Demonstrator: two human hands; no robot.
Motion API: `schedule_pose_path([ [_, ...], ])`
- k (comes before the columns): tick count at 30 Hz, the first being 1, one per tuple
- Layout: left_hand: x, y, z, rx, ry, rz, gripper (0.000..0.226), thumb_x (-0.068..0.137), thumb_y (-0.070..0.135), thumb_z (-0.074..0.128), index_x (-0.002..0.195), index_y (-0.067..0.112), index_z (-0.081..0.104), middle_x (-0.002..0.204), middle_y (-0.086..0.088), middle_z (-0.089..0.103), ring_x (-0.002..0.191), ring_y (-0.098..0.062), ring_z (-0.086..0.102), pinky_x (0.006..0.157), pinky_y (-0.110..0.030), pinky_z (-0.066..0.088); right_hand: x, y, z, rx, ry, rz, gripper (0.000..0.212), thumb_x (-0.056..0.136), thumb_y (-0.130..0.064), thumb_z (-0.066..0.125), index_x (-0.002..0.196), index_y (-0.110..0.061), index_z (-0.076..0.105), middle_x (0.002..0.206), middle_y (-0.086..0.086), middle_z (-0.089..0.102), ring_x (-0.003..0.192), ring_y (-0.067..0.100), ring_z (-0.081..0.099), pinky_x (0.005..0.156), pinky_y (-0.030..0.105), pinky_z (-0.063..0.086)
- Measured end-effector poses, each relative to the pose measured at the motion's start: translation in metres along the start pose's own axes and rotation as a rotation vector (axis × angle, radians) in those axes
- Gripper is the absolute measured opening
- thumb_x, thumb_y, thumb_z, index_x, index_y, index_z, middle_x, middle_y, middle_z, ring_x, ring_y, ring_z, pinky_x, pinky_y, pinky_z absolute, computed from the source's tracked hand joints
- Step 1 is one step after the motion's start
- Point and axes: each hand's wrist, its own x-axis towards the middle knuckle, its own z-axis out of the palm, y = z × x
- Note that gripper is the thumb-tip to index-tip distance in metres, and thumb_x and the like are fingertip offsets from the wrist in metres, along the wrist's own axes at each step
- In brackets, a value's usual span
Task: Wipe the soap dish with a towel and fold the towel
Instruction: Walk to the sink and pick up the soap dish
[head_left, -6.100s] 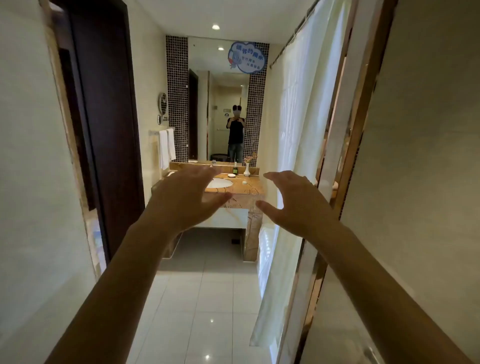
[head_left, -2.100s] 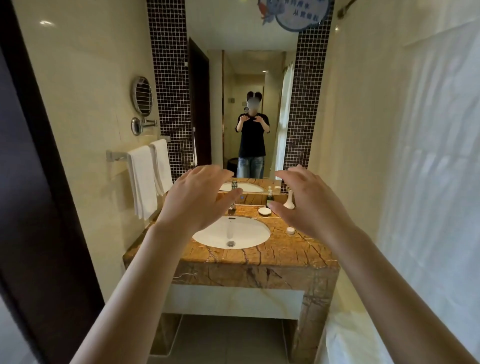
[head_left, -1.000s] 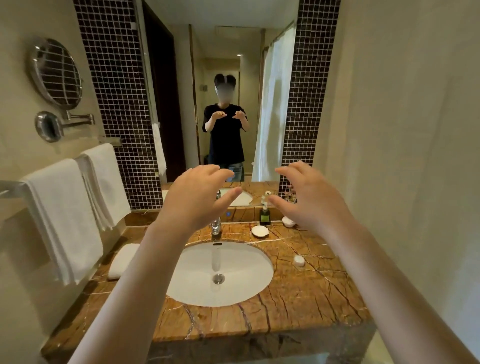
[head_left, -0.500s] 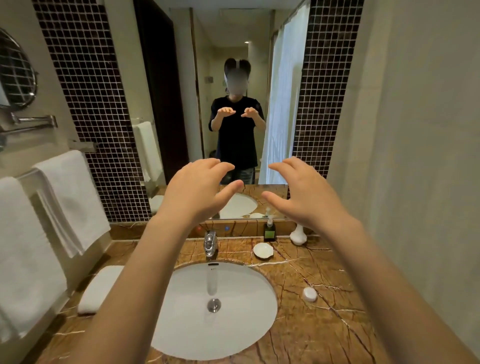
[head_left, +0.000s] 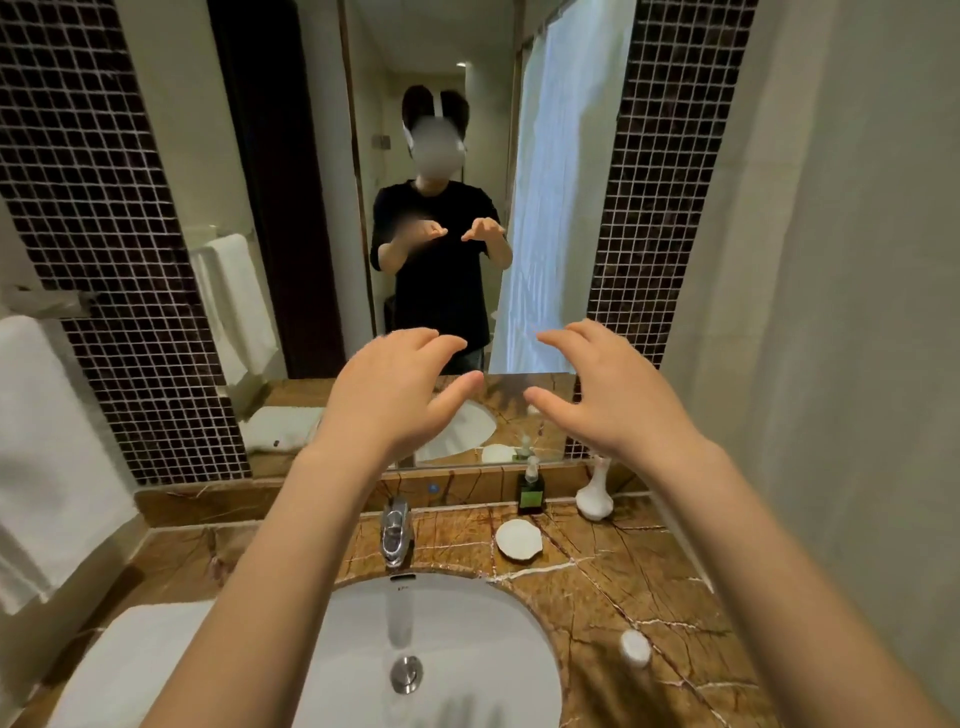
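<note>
Two empty hands, left hand (head_left: 387, 395) and right hand (head_left: 610, 397); no writing legible.

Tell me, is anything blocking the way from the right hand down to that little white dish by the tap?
Nothing visible does. The right hand hovers open above the counter, and the soap dish lies bare below it, apart from the faucet on its left and the green bottle and white vase behind it.

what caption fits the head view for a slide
Both bare hands, left and right, hover open above the white shell-shaped soap dish on the brown marble counter.
</note>
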Motion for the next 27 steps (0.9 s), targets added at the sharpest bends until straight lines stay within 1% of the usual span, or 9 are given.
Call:
schedule_pose_path([
  [2, 0.015, -0.011, 0.016, -0.021, -0.004, 0.018, 0.055, 0.090, 0.058, 0.032, 0.135, 0.027, 0.046, 0.136, 0.002, 0.054, 0.126, -0.016, 0.047, 0.098, -0.036, 0.041, 0.017, 0.005, 0.009, -0.020, 0.011, 0.016, 0.062, 0.083, -0.056, 0.051, 0.137, -0.025, 0.042, 0.135, -0.001, 0.048, 0.123, 0.019, 0.045, 0.100, 0.036, 0.040],
  [6, 0.047, -0.030, 0.055, -0.064, -0.053, 0.060, 0.056, 0.091, 0.058, 0.032, 0.133, 0.025, 0.049, 0.136, 0.001, 0.054, 0.126, -0.018, 0.047, 0.099, -0.039, 0.040, 0.046, 0.019, 0.034, -0.053, 0.028, 0.069, 0.062, 0.084, -0.055, 0.051, 0.137, -0.024, 0.042, 0.137, -0.001, 0.048, 0.127, 0.018, 0.043, 0.102, 0.037, 0.038],
  [9, 0.065, -0.041, 0.087, -0.092, -0.078, 0.076, 0.060, 0.088, 0.059, 0.028, 0.131, 0.024, 0.050, 0.133, 0.000, 0.056, 0.123, -0.021, 0.049, 0.098, -0.041, 0.042, 0.056, 0.032, 0.064, -0.049, 0.014, 0.096, 0.063, 0.083, -0.055, 0.050, 0.137, -0.023, 0.042, 0.135, 0.000, 0.049, 0.126, 0.020, 0.045, 0.102, 0.038, 0.041],
  [13, 0.072, -0.046, 0.133, -0.148, -0.138, 0.081, 0.059, 0.088, 0.056, 0.028, 0.134, 0.024, 0.046, 0.137, -0.001, 0.053, 0.126, -0.022, 0.047, 0.100, -0.042, 0.040, 0.057, 0.053, 0.111, 0.002, -0.008, 0.126, 0.060, 0.084, -0.050, 0.052, 0.136, -0.021, 0.044, 0.135, -0.001, 0.051, 0.125, 0.017, 0.046, 0.097, 0.035, 0.043],
  [15, 0.071, -0.048, 0.160, -0.171, -0.166, 0.080, 0.057, 0.091, 0.054, 0.030, 0.136, 0.023, 0.044, 0.139, -0.002, 0.051, 0.127, -0.022, 0.046, 0.100, -0.041, 0.038, 0.055, 0.065, 0.137, 0.018, -0.030, 0.138, 0.059, 0.085, -0.048, 0.052, 0.136, -0.020, 0.045, 0.135, -0.001, 0.051, 0.125, 0.016, 0.046, 0.097, 0.034, 0.043],
  [18, 0.065, -0.049, 0.205, -0.168, -0.208, 0.046, 0.055, 0.092, 0.053, 0.031, 0.137, 0.024, 0.042, 0.138, -0.001, 0.052, 0.125, -0.021, 0.047, 0.097, -0.041, 0.040, 0.050, 0.085, 0.180, 0.044, -0.095, 0.162, 0.057, 0.085, -0.050, 0.051, 0.134, -0.021, 0.046, 0.132, -0.002, 0.053, 0.122, 0.016, 0.048, 0.096, 0.038, 0.046],
  [22, 0.051, -0.042, 0.269, -0.186, -0.286, 0.019, 0.055, 0.091, 0.051, 0.033, 0.136, 0.020, 0.043, 0.138, -0.004, 0.052, 0.126, -0.024, 0.047, 0.100, -0.041, 0.039, 0.031, 0.116, 0.243, 0.082, -0.194, 0.212, 0.057, 0.085, -0.047, 0.054, 0.135, -0.022, 0.046, 0.131, -0.002, 0.053, 0.121, 0.017, 0.049, 0.092, 0.034, 0.043],
  [24, 0.039, -0.040, 0.307, -0.207, -0.334, -0.004, 0.056, 0.091, 0.049, 0.033, 0.136, 0.018, 0.044, 0.137, -0.006, 0.052, 0.126, -0.025, 0.047, 0.102, -0.043, 0.039, 0.019, 0.132, 0.278, 0.115, -0.244, 0.252, 0.057, 0.084, -0.045, 0.055, 0.134, -0.020, 0.047, 0.130, 0.001, 0.054, 0.120, 0.020, 0.049, 0.089, 0.034, 0.043],
  [27, 0.014, -0.040, 0.346, -0.250, -0.412, -0.044, 0.057, 0.091, 0.049, 0.030, 0.136, 0.016, 0.044, 0.137, -0.008, 0.052, 0.127, -0.027, 0.047, 0.102, -0.046, 0.040, -0.002, 0.144, 0.320, 0.132, -0.370, 0.273, 0.055, 0.083, -0.043, 0.056, 0.132, -0.018, 0.048, 0.128, 0.005, 0.055, 0.121, 0.024, 0.049, 0.096, 0.041, 0.043],
])
